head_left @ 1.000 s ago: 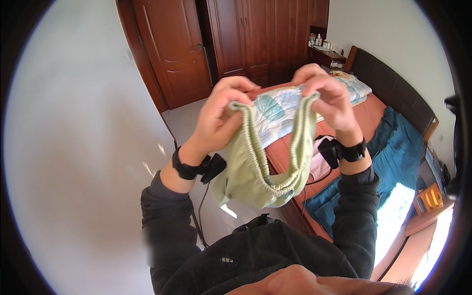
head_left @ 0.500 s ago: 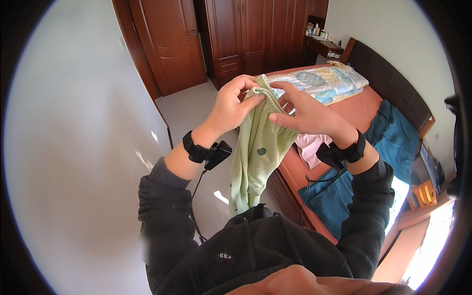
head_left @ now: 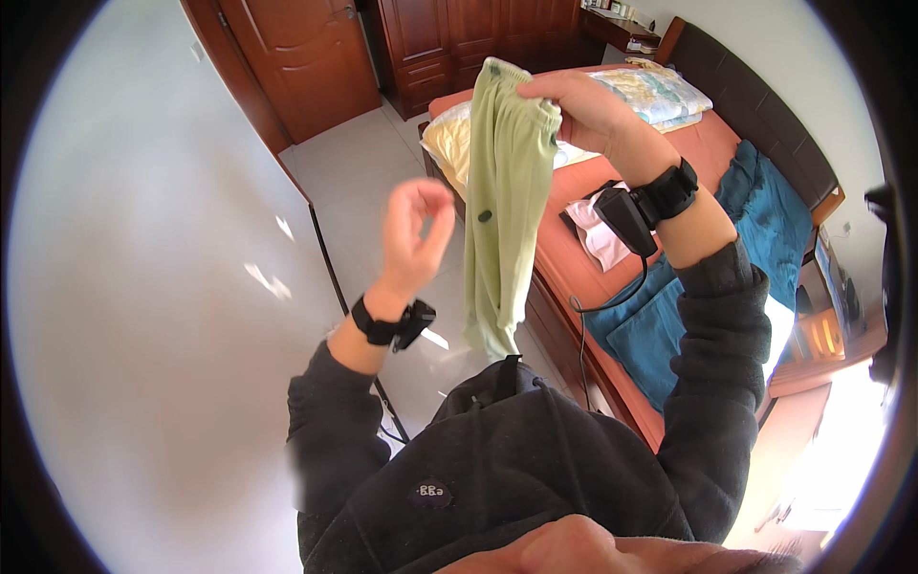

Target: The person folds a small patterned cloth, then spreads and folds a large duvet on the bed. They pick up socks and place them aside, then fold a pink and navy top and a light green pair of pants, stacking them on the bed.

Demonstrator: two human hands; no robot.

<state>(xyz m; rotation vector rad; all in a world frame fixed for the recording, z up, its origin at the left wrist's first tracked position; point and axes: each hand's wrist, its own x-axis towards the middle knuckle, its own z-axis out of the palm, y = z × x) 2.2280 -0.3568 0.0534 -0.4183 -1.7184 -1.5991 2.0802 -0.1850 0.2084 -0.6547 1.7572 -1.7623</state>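
Light green pants [head_left: 510, 182] with a gathered elastic waistband and dark green spots hang lengthwise in front of me. My right hand [head_left: 585, 110] pinches them by the right end of the waistband, thumb in front and the other fingers partly hidden behind the cloth. The lower end of the pants hangs down close to my sweatshirt. To the left of the pants, apart from them, my left hand [head_left: 418, 234] is raised with nothing in it. Its fingers are curled, with a gap to the thumb, and slightly blurred.
A bed [head_left: 564, 253] with an orange-red sheet stands to the right. On it lie a folded patterned quilt [head_left: 660, 94], a teal blanket [head_left: 645, 354] and a pink-and-white garment [head_left: 598, 234]. A pale wall [head_left: 182, 287] rises at left; a wooden door [head_left: 296, 67] and wardrobe [head_left: 416, 38] stand beyond.
My left hand has let go of the waistband and moved down and left. My right hand has closed on the waistband and lifted the pants farther out, so they hang straighter.
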